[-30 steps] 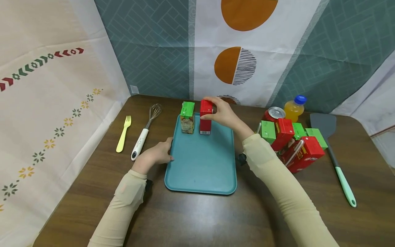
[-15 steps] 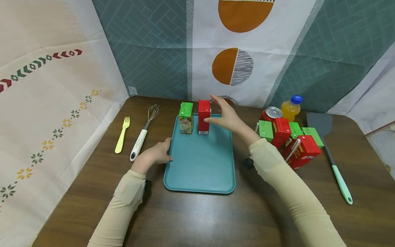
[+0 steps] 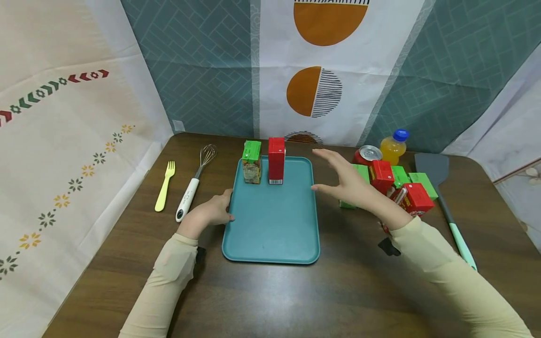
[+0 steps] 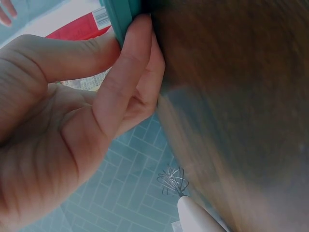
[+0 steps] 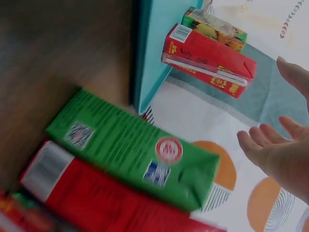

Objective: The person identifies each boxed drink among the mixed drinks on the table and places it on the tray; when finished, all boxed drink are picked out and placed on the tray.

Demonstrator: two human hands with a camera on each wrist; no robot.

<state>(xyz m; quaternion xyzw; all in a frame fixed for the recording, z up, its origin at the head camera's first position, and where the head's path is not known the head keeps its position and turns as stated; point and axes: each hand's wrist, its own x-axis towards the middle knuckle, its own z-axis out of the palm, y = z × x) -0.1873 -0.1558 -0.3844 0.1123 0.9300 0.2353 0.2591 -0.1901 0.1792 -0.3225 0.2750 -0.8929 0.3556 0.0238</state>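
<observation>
My left hand (image 3: 211,210) pinches the left rim of a teal tray (image 3: 270,225), thumb above and fingers below, as the left wrist view shows. On the tray's far end stand a green-topped drink carton (image 3: 252,162) and a red drink carton (image 3: 276,162), side by side with a small gap. My right hand (image 3: 348,183) hovers over the tray's right side with fingers spread and nothing in it. Close beyond it, a green carton (image 5: 130,145) and a red carton (image 5: 96,193) stand on the table, partly hidden by the hand in the head view.
More red and green cartons (image 3: 416,199) cluster at the right, with a soda can (image 3: 368,154) and an orange drink bottle (image 3: 393,149) behind. A spatula (image 3: 462,244) lies past them. A whisk (image 3: 188,195) and a yellow fork (image 3: 165,185) lie left of the tray.
My right hand has let go of the red carton, leaving it standing on the tray, and has moved right towards the carton cluster. The left hand stays on the tray's rim.
</observation>
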